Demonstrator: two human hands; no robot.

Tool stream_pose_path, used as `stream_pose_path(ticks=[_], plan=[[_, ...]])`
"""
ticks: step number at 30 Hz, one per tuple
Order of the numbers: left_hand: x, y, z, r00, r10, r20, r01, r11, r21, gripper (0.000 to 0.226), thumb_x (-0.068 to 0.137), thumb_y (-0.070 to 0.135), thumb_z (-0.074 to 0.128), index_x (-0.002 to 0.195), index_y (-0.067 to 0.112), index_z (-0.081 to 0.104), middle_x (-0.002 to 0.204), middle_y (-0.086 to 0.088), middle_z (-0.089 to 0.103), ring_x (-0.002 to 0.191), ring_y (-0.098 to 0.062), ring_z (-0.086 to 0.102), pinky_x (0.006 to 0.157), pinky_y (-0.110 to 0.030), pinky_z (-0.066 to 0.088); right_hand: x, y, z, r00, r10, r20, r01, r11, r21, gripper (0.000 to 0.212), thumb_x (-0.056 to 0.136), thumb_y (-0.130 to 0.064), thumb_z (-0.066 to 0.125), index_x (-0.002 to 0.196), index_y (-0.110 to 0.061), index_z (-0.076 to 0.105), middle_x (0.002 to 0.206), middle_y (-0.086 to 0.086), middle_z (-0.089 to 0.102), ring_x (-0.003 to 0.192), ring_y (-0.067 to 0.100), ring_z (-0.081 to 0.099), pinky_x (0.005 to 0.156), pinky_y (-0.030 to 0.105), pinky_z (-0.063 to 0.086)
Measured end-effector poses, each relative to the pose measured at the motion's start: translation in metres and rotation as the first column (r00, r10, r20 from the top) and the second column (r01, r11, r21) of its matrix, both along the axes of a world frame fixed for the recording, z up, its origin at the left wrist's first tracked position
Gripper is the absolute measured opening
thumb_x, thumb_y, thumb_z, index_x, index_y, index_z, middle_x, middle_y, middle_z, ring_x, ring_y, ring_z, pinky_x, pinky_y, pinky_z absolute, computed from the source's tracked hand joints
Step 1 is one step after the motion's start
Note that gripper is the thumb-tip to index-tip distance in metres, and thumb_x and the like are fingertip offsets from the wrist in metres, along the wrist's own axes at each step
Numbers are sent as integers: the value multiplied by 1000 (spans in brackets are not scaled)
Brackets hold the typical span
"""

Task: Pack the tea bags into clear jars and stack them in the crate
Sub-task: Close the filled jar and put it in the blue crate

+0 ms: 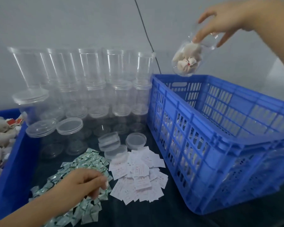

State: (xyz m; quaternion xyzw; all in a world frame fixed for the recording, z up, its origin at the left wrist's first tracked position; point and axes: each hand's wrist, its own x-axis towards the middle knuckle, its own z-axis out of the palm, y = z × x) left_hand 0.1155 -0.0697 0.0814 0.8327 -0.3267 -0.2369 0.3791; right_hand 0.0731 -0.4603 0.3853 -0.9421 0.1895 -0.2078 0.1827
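I note my right hand [223, 22] gripping the filled jar [188, 61] by its top, tilted over the blue crate [220, 138] (lid unclear): it may slip. My left hand [85, 184] pinches a sachet [103, 196].

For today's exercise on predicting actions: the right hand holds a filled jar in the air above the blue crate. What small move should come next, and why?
Probably lower the jar into the blue crate. The right hand grips it by the lid end, tilted, just above the crate's far rim, and it already holds tea bags. The left hand rests on the green sachets.
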Motion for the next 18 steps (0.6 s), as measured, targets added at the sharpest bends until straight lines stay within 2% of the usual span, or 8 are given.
stream_pose_path(ticks=[2, 5, 7, 9, 11, 13, 15, 18], plan=[[1, -1, -1, 999, 17, -27, -18, 1000, -9, 18, 85, 49, 53, 87, 46, 70, 70, -3, 70, 63, -17, 63, 71, -39, 54, -1, -24, -23, 990, -122, -68, 116, 989, -89, 74, 75, -32, 84, 138, -20, 49, 122, 2, 43, 109, 26, 48, 67, 32, 53], [4, 0, -5, 1000, 12, -15, -12, 1000, 6, 32, 95, 22, 54, 93, 51, 67, 71, -3, 70, 66, -15, 65, 74, -37, 56, -2, -59, -65, 953, -203, -225, 174, 974, -144, 73, 72, -31, 87, 134, -19, 51, 112, 7, 50, 94, 27, 56, 55, 30, 53], [5, -1, -5, 1000, 9, -9, -9, 1000, 17, 32, 95, 19, 55, 92, 49, 67, 72, -3, 70, 67, -15, 65, 76, -39, 56, -6, -76, -92, 908, -232, -349, 166, 964, -208, 75, 72, -33, 87, 134, -18, 49, 101, 4, 50, 79, 24, 58, 48, 26, 50], [5, -1, -5, 1000, -3, 16, 2, 1000, 24, 31, 94, 20, 57, 91, 49, 67, 72, -2, 70, 67, -16, 65, 75, -38, 56, -10, -90, -115, 845, -223, -486, 119, 965, -235, 77, 72, -35, 87, 135, -20, 47, 109, 2, 49, 84, 24, 57, 46, 26, 50], [5, -1, -6, 999, -29, 39, 27, 999, 39, 30, 93, 22, 58, 91, 50, 67, 75, -1, 71, 69, -20, 66, 74, -39, 56, -13, -97, -133, 769, -210, -603, 71, 966, -247, 81, 73, -36, 87, 140, -24, 42, 120, 2, 44, 95, 25, 52, 51, 30, 53], [6, -1, -8, 997, -53, 61, 50, 998, 47, 29, 92, 23, 59, 91, 51, 67, 76, -1, 72, 68, -20, 65, 72, -37, 56, -16, -98, -146, 683, -206, -700, 18, 964, -266, 87, 72, -38, 87, 143, -27, 38, 132, 4, 44, 102, 25, 50, 72, 37, 57], [7, 1, -11, 993, -77, 85, 73, 996, 52, 30, 91, 23, 60, 91, 52, 66, 76, 0, 72, 63, -13, 65, 66, -28, 55, -19, -99, -161, 608, -211, -765, -50, 952, -302, 90, 70, -40, 88, 142, -29, 36, 140, 4, 45, 107, 25, 50, 92, 42, 51], [8, 2, -13, 989, -94, 118, 86, 994, 68, 28, 89, 26, 61, 93, 53, 65, 76, 2, 72, 61, -8, 64, 60, -18, 51, -26, -92, -179, 525, -169, -834, -123, 955, -271, 86, 69, -38, 89, 136, -33, 35, 140, 2, 44, 118, 28, 52, 101, 48, 47]])
